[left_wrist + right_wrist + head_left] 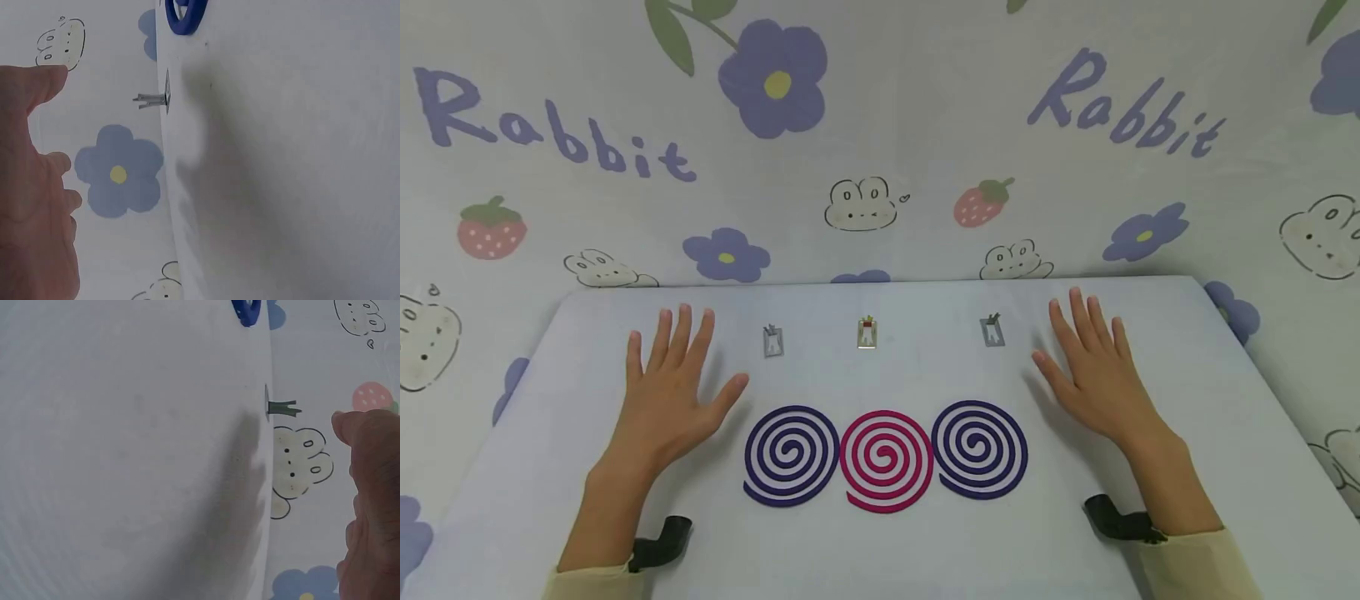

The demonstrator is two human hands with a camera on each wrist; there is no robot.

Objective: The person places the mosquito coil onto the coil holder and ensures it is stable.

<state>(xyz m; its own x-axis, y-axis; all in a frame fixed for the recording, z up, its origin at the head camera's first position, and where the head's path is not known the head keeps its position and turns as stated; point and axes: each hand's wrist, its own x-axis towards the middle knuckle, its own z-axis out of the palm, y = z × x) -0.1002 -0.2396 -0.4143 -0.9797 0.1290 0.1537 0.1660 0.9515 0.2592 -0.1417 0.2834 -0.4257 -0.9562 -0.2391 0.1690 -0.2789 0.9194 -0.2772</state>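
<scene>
In the left half of the frame the left hand [670,408] is raised over the table [880,558], its fingers straight and spread, the thumb pointing toward the middle. On the right, the right hand [1101,375] mirrors it, fingers fanned out and thumb turned inward. Each hand is clear of the tabletop; soft shadows lie beneath.

Between them, just below the centre of the frame, three flat spiral coils lie in a row: a dark purple-blue left coil [791,451], a pink middle coil [884,455] and a dark purple-blue right coil [976,443]. Their edges meet or nearly meet. The outer ends of all three point to the lower left of each spiral.

Above the coils, near the far edge of the table, three small metal stands are well apart from one another: a silver left stand [772,332] near the left hand, a gold-toned middle stand [867,322] with a red patch, and a grey right stand [991,321] near the right hand. Both wrist views show an upright prong rising from a thin base.

A black device sits at each wrist, above pale yellow sleeves at the bottom. Behind the table, a white cloth [917,100] carries purple flowers, strawberries, rabbit faces and the word "Rabbit" at upper left and upper right.
</scene>
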